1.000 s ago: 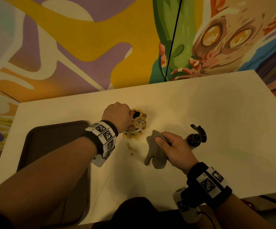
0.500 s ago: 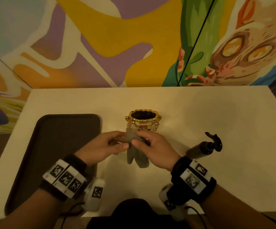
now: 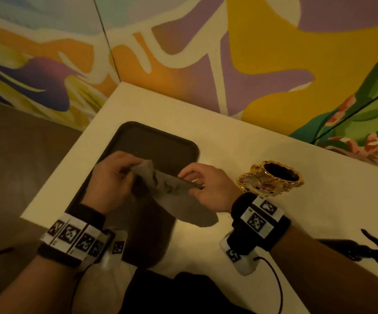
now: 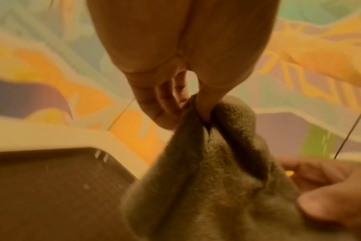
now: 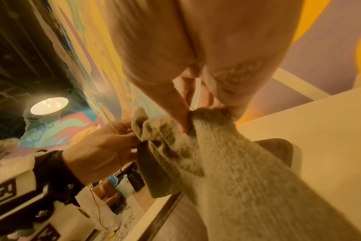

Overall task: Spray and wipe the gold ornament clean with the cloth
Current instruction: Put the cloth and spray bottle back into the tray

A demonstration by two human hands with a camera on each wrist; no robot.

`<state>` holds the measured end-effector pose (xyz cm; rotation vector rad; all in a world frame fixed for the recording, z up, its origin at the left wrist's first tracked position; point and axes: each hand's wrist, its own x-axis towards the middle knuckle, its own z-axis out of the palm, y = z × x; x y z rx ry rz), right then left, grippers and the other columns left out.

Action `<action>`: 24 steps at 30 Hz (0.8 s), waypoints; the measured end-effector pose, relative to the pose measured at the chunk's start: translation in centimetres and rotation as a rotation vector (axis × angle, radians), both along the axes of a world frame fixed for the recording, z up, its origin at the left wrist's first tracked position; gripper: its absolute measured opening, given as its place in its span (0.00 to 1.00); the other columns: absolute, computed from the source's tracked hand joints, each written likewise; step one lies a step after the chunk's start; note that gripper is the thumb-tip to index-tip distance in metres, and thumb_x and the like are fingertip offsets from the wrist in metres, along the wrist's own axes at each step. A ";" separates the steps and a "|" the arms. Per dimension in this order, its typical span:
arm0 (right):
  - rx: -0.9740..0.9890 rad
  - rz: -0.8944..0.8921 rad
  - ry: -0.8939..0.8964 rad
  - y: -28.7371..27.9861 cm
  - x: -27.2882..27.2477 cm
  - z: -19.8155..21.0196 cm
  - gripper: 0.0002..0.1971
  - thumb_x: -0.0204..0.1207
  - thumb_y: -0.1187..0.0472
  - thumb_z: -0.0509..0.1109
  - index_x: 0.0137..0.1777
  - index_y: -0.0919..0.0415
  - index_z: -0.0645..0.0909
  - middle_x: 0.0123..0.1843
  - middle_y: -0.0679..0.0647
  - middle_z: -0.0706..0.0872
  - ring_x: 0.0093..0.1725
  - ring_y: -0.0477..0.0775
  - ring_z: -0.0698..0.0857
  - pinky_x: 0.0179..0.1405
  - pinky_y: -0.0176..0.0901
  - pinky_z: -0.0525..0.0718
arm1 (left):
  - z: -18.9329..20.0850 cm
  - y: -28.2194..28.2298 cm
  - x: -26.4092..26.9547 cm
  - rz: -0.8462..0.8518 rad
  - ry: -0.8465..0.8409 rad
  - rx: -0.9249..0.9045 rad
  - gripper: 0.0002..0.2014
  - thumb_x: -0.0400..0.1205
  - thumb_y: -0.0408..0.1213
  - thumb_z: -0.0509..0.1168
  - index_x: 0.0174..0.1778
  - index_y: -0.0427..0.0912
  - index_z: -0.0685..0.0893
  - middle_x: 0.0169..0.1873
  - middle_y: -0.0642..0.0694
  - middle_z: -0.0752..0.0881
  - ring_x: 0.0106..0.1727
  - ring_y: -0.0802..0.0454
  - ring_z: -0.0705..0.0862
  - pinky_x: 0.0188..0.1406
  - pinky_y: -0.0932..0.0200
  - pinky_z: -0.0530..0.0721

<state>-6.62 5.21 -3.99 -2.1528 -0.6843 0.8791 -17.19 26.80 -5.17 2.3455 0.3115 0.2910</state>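
- The dark tray (image 3: 124,234) lies at the left end of the white table (image 3: 228,141), and the work of the moment goes on above it, not at the ornament.
- The left hand (image 3: 110,177) pinches one upper corner of the grey cloth (image 3: 172,193) between thumb and fingertips; the left wrist view shows the fabric bunched at that pinch.
- The cloth is stretched between the two hands over the tray, its lower part hanging toward the table edge (dark blotches show on it in the right wrist view, which may be damp or dirt; I cannot tell which).
- The right hand (image 3: 206,186) nips the opposite edge of the cloth with its fingers curled on it.
- The gold ornament (image 3: 271,177) stands on the table just right of the right hand, untouched by either hand or by the cloth.
- The dark spray bottle (image 3: 369,250) lies on its side at the far right, near the table's front edge, well apart from both hands.
- My reading: the cloth is being spread or refolded, either between wiping passes or for putting down. Whether the spraying and wiping are finished cannot be settled from the ornament's surface here.
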 end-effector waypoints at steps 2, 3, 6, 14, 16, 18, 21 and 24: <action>-0.041 0.013 -0.026 1.1 0.4 0.0 0.17 0.72 0.70 0.70 0.56 0.50 0.82 0.53 0.49 0.88 0.51 0.48 0.86 0.42 0.31 0.83 | -0.2 2.0 -0.3 -0.009 0.017 0.124 0.14 0.74 0.18 0.69 0.51 0.36 0.90 0.48 0.41 0.88 0.48 0.51 0.82 0.53 0.53 0.81; -0.047 0.020 -0.044 1.5 0.7 0.0 0.17 0.71 0.71 0.70 0.56 0.51 0.82 0.51 0.50 0.88 0.50 0.49 0.87 0.41 0.33 0.84 | -0.4 3.1 -0.5 -0.025 0.047 0.153 0.14 0.73 0.16 0.69 0.51 0.34 0.90 0.48 0.39 0.89 0.47 0.49 0.83 0.52 0.53 0.79; -0.008 0.056 -0.111 2.6 1.3 0.7 0.15 0.72 0.72 0.69 0.55 0.54 0.83 0.46 0.49 0.88 0.44 0.46 0.86 0.38 0.30 0.82 | -1.2 6.0 -1.3 -0.076 0.135 0.167 0.16 0.70 0.13 0.69 0.47 0.36 0.89 0.43 0.37 0.89 0.46 0.38 0.87 0.48 0.53 0.78; -0.004 -0.007 -0.329 0.1 -0.2 3.5 0.13 0.75 0.63 0.72 0.57 0.50 0.82 0.52 0.43 0.86 0.51 0.43 0.84 0.50 0.35 0.83 | 2.2 1.7 0.7 -0.017 0.078 -0.792 0.07 0.75 0.33 0.61 0.41 0.39 0.84 0.39 0.38 0.87 0.43 0.42 0.86 0.44 0.50 0.84; -0.067 -0.184 -0.475 -4.9 -0.3 4.6 0.12 0.74 0.58 0.75 0.57 0.51 0.83 0.51 0.42 0.87 0.50 0.43 0.84 0.52 0.37 0.81 | 3.0 0.0 1.7 0.034 0.022 -0.819 0.18 0.82 0.29 0.57 0.38 0.54 0.87 0.37 0.51 0.90 0.42 0.52 0.89 0.44 0.52 0.88; -0.182 -0.422 -0.628 -11.4 -0.5 5.9 0.12 0.73 0.57 0.76 0.56 0.53 0.84 0.52 0.47 0.89 0.51 0.49 0.86 0.55 0.45 0.82 | 3.2 -0.8 2.6 0.046 0.026 -0.815 0.22 0.86 0.27 0.53 0.40 0.57 0.87 0.38 0.50 0.91 0.44 0.46 0.89 0.49 0.43 0.87; -0.554 -0.764 -0.708 -21.9 -0.5 6.5 0.19 0.70 0.52 0.78 0.58 0.57 0.82 0.57 0.59 0.88 0.56 0.65 0.85 0.58 0.57 0.81 | 3.0 -0.9 3.5 0.000 0.074 -0.740 0.12 0.84 0.35 0.59 0.50 0.55 0.86 0.48 0.39 0.89 0.52 0.30 0.87 0.59 0.25 0.82; -0.917 -0.862 -0.386 -29.0 -0.8 4.6 0.36 0.62 0.40 0.80 0.67 0.56 0.75 0.66 0.67 0.81 0.60 0.73 0.80 0.59 0.62 0.81 | 3.2 -0.3 4.0 -0.066 0.097 -0.509 0.26 0.81 0.22 0.63 0.50 0.66 0.87 0.45 0.59 0.90 0.48 0.52 0.89 0.55 0.46 0.89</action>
